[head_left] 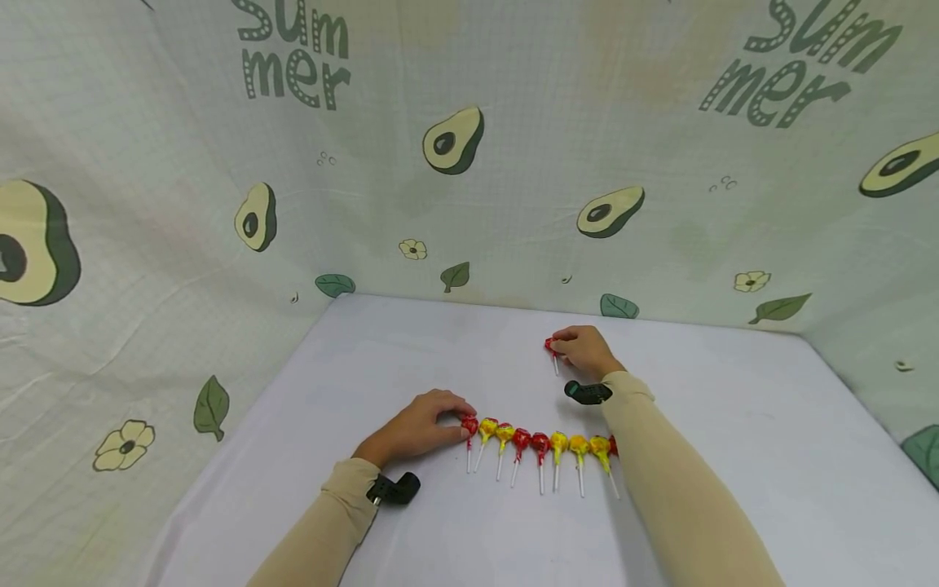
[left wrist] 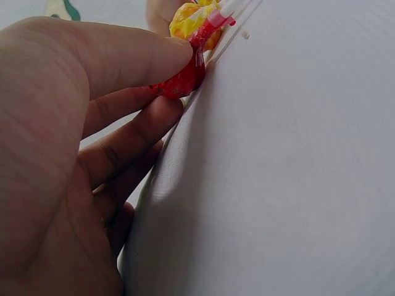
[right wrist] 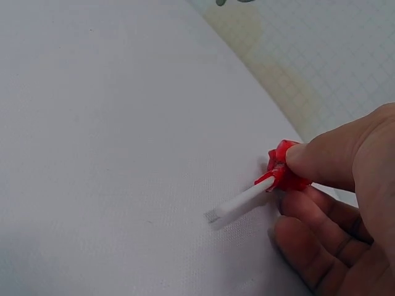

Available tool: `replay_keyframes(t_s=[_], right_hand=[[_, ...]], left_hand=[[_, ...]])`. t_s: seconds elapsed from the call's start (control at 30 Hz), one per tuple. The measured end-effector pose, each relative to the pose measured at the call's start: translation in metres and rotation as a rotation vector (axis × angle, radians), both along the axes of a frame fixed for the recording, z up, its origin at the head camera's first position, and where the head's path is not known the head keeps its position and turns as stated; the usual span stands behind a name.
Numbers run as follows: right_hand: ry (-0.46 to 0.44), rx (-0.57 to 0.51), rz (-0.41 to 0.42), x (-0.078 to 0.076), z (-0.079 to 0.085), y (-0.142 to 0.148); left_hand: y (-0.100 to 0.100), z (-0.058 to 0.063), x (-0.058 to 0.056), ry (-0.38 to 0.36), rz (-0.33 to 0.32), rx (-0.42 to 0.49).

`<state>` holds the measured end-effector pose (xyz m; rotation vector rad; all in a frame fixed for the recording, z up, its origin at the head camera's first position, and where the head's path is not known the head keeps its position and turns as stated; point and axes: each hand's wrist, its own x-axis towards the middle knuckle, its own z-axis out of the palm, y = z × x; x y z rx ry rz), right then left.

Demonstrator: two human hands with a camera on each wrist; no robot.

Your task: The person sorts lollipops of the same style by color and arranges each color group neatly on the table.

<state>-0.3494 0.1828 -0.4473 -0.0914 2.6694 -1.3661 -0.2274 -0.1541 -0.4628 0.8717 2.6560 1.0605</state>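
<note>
At the left end of a row of lollipops, my left hand (head_left: 425, 421) pinches the head of a red-wrapped lollipop (left wrist: 179, 81) between thumb and fingers. Its white stick points toward me in the head view. Farther back on the table, my right hand (head_left: 584, 349) pinches another red lollipop (right wrist: 281, 165) by its wrapped head, the white stick sticking out close over the cloth. Beside the left hand's lollipop lies a yellow lollipop (head_left: 487, 427). The row goes on rightward with yellow and red ones, and my right forearm hides its right end.
A white cloth covers the table (head_left: 440, 350). Behind and to the left hangs a pale curtain (head_left: 513, 163) printed with avocados, leaves and lettering. Each wrist wears a black band with a small camera, such as the left wrist camera (head_left: 399, 488).
</note>
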Motion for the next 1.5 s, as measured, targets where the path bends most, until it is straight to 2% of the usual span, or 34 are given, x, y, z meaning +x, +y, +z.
replay_keyframes(t_s=[0.53, 0.93, 1.27, 1.5], right_hand=[[-0.050, -0.030, -0.019, 0.004, 0.003, 0.006], [-0.059, -0.060, -0.082, 0.015, 0.004, 0.026], [-0.097, -0.165, -0.111, 0.029, -0.001, 0.047], [-0.048, -0.120, -0.044, 0.052, 0.003, 0.055]], left_hand=[[-0.001, 0.000, -0.001, 0.023, -0.023, 0.002], [-0.001, -0.001, -0.003, 0.030, -0.017, -0.010], [-0.002, 0.001, 0.000, 0.015, -0.003, 0.005], [0.000, 0.000, -0.002, 0.019, -0.009, -0.004]])
